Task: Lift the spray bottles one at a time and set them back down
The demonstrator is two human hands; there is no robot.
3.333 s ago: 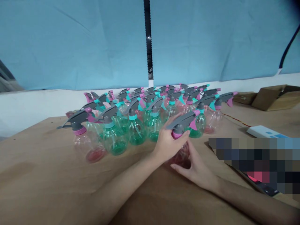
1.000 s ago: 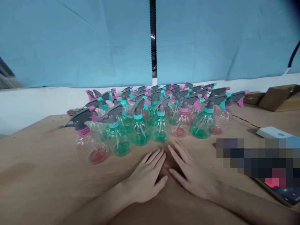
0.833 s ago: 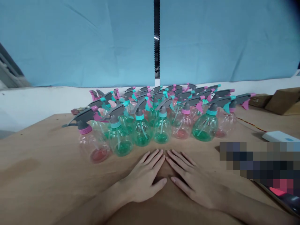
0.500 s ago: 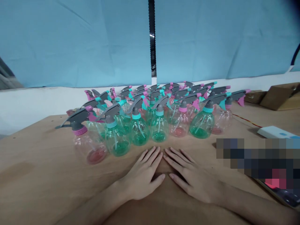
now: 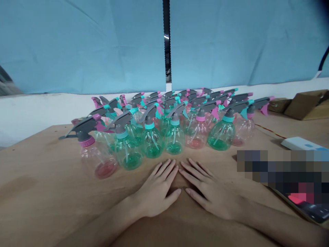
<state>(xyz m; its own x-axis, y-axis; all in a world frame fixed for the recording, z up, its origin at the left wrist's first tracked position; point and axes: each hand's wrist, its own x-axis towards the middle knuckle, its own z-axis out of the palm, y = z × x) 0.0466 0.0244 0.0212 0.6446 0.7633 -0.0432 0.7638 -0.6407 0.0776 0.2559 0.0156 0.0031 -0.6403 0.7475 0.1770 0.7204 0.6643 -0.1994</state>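
My left hand [image 5: 159, 190] lies flat on the wooden table [image 5: 51, 202], palm down, fingers spread, holding nothing. Beside it, my right hand [image 5: 209, 188] rests flat in the same way, its fingertips close to those of the left. Just beyond the fingers stand several clear spray bottles in rows, with grey trigger heads. Nearest my left hand are green-tinted bottles with teal collars, one [image 5: 153, 142] and another [image 5: 174, 139]. A pink-tinted bottle [image 5: 196, 133] and a larger green one [image 5: 221, 135] stand past my right hand. At the front left is a pink bottle [image 5: 97, 157].
On the right lies a phone-like device [image 5: 312, 207], partly pixelated. Behind it are a white box-shaped object [image 5: 300, 144] with a thin red-yellow wire and an open cardboard box [image 5: 305, 104]. A blue sheet [image 5: 89, 44] hangs behind the table.
The view has shifted very slightly. Both hands and the bottles stay in place.
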